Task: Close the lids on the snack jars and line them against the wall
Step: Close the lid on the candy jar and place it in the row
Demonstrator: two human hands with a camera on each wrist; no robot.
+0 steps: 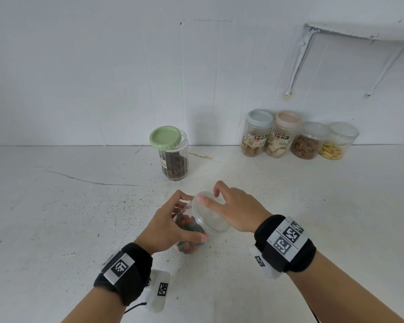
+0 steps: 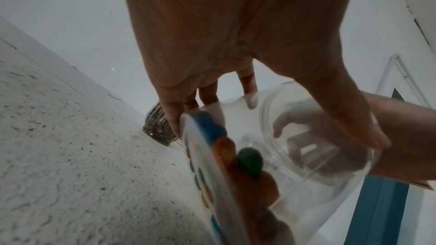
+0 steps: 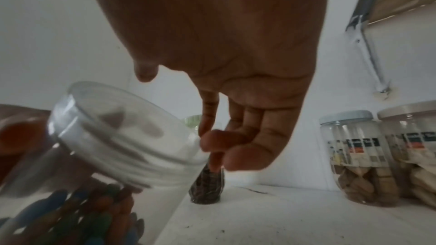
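Observation:
A clear jar of coloured candies [image 1: 187,229] is tilted in the middle of the table. My left hand [image 1: 184,220] grips its body, thumb at the front and fingers behind. The clear lid [image 1: 211,212] sits on its mouth, and my right hand [image 1: 209,195] holds the lid's rim with thumb and curled fingers. The left wrist view shows the candies [image 2: 247,161] in the jar under my left hand [image 2: 271,129]. In the right wrist view my right hand [image 3: 179,111] touches the lid [image 3: 122,137]. A jar of dark snacks [image 1: 175,162] stands behind, its green lid [image 1: 165,138] lying askew.
Four lidded jars stand in a row against the wall at the right: grey-blue lid [image 1: 257,134], pink lid [image 1: 282,136], and two with clear lids [image 1: 309,142] [image 1: 338,142]. A shelf bracket [image 1: 299,59] hangs above them. The white table [image 1: 79,217] stretches to the left.

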